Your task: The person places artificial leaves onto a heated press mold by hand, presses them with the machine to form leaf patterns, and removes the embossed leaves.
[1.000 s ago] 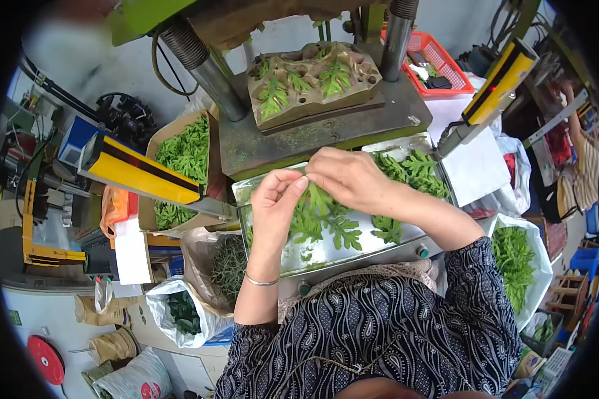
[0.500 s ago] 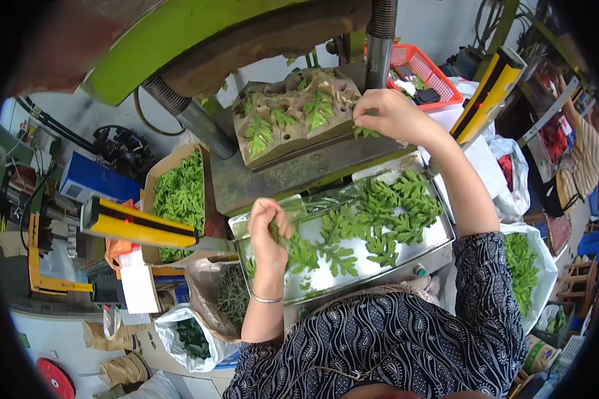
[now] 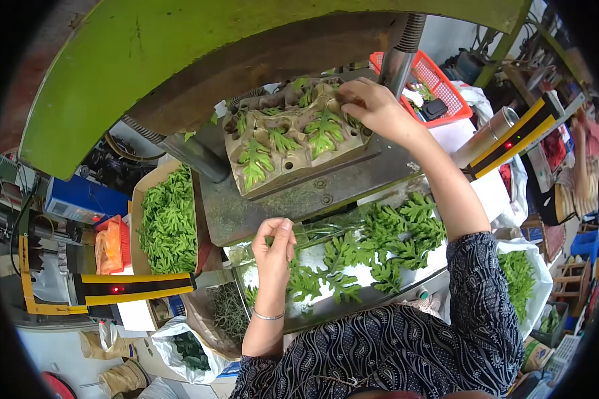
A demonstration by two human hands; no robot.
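A block-shaped mould (image 3: pixel 293 163) with a contoured top sits on the press bed, and lobed green leaves (image 3: pixel 325 132) lie in its hollows. At the mould's right end, my right hand (image 3: pixel 378 110) is closed with bent fingers on a green leaf (image 3: pixel 355 122), partly hidden under them. My left hand (image 3: pixel 273 251) is raised over the left end of a metal tray (image 3: pixel 369 300), its fingers pinched together; a bit of green shows between them, apparently a leaf. Loose lobed leaves (image 3: pixel 387 274) are spread over the tray.
A green press head (image 3: pixel 199 46) overhangs the mould, with steel posts (image 3: pixel 398 66) beside it. Yellow-black sensor bars (image 3: pixel 136 288) flank the work. A carton of leaves (image 3: pixel 170 223) stands left, a red basket (image 3: pixel 439 86) back right, a white leaf sack (image 3: pixel 536 292) right.
My right hand has moved left and slightly up, from beside the mould onto its right end. My left hand has lowered a little and its fingers have pinched together. The view has shifted.
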